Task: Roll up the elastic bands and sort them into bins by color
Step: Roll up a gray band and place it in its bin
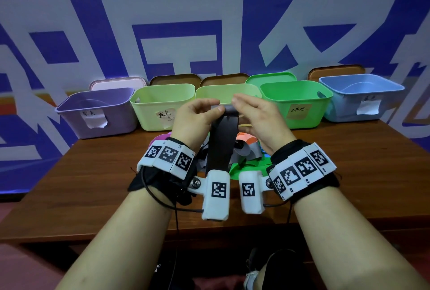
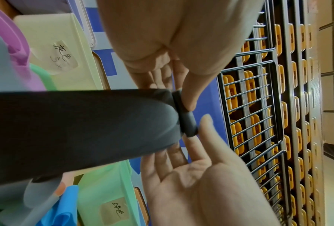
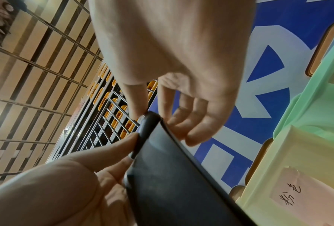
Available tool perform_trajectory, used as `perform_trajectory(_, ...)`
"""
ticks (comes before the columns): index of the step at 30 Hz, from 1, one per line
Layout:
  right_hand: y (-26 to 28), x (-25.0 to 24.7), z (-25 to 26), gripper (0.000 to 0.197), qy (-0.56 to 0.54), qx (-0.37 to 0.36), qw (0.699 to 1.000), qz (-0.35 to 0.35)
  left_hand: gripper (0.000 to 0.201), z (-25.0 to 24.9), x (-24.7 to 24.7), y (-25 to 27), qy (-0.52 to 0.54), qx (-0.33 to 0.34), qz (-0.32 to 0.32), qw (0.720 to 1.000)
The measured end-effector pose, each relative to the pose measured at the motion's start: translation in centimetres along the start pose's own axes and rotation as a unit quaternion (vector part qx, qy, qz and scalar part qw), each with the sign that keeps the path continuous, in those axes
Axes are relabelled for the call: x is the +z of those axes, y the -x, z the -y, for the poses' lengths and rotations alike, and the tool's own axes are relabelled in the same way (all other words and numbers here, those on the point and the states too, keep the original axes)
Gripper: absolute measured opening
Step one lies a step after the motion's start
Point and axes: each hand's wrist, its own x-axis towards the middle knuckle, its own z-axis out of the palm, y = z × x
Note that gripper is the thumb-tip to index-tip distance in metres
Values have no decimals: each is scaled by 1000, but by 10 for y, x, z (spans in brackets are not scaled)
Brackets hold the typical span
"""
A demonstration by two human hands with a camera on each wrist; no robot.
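Observation:
A black elastic band (image 1: 222, 141) hangs between my raised hands above the table, its top end wound into a small tight roll (image 2: 187, 122). My left hand (image 1: 217, 106) pinches that roll, thumb in front and fingers behind. My right hand (image 1: 235, 103) pinches the other side of the roll, thumb against it and fingers curled behind the strap (image 3: 171, 175). Along the back stand the bins: purple (image 1: 93, 113), pale green (image 1: 162, 101), yellow-green (image 1: 246, 91), bright green (image 1: 295, 101) and blue (image 1: 363, 94). The band's lower end is hidden behind my left wrist.
A heap of loose bands (image 1: 242, 150) in grey, orange, green and pink lies on the brown table (image 1: 93, 185) under my hands. Lids (image 1: 174, 79) lean behind the bins against the blue wall. A wire rack (image 2: 258, 107) shows in the wrist views.

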Motion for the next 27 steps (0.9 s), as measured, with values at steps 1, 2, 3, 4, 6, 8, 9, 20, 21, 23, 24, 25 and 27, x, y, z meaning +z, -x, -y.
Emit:
perform_trajectory(1,1,1,1,11,9,-3,1000,5,17,0,-1,0,2,3,0,1000)
perform_trajectory(2,0,1,1,10,16,-12,1000,6,18,0,-1,0,3,5,3,1000)
perform_trajectory(3,0,2,2,11,20,-22,1000,2,18,0,-1,0,4,4,8,1000)
perform_trajectory(4,-1,1,2,11,18,-30,999,-4,15,1,-2,0,8,-2,10,1000)
perform_trajectory(6,-2,1,2,15,0,-35,999,-2,2,-1,-2,2,11,-29,17,999)
perform_trajectory(8,-3,1,1,22,-5,-34,999,8,14,0,-2,1,-9,-37,22,999)
perform_trajectory(9,-2,1,0,25,4,-34,999,8,14,1,-2,0,-20,-32,22,999)
perform_trajectory(20,-3,5,2,11,8,-18,1000,5,17,1,-3,0,21,-14,32,999)
perform_trajectory(21,-3,5,2,11,-2,-22,1000,2,9,1,-4,1,25,-28,31,999)
perform_trajectory(23,-4,4,2,16,-15,-28,999,10,12,1,-4,2,14,-47,31,998)
perform_trajectory(24,-4,4,3,21,-12,-29,999,16,17,1,-4,2,-2,-48,29,998)
perform_trajectory(25,-3,4,3,26,-12,-28,999,20,17,2,-4,1,-8,-39,30,999)
perform_trajectory(27,-2,3,2,35,-30,-13,999,19,10,1,-3,2,-1,-22,34,999)
